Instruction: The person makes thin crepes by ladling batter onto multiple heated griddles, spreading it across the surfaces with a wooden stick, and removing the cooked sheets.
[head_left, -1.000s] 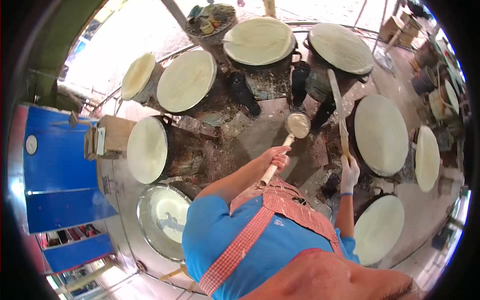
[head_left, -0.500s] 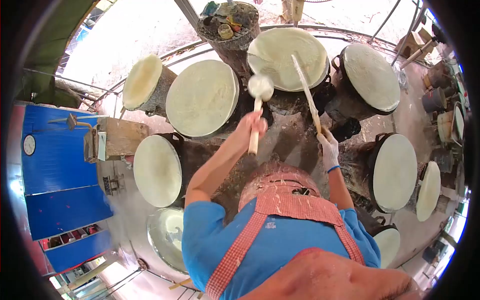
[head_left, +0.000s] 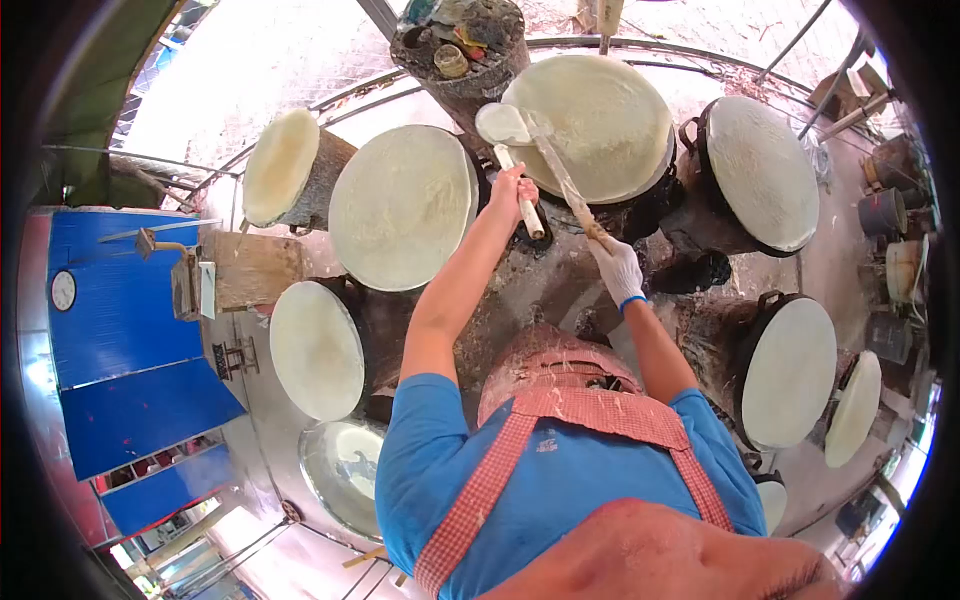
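Note:
My left hand (head_left: 510, 190) grips the wooden handle of a ladle (head_left: 503, 124), whose white bowl hangs over the near left edge of a round griddle (head_left: 605, 125) covered with a pale sheet. My right hand (head_left: 617, 268), in a white glove, holds a long flat wooden stick (head_left: 560, 180) that slants up to the same griddle edge and crosses the ladle there. A second sheet-covered griddle (head_left: 400, 205) lies just left of my left hand. I wear a blue shirt and a red checked apron.
More round griddles ring me: far left (head_left: 280, 165), left (head_left: 315, 350), right (head_left: 762, 170) and lower right (head_left: 790, 372). A metal basin of white batter (head_left: 345, 475) sits at lower left. A stump with small pots (head_left: 455, 45) stands behind, a blue cabinet (head_left: 120, 340) at left.
Both hands have swung from the right-hand griddles to the back one. The ladle bowl and the stick tip have come together at that griddle's near left edge.

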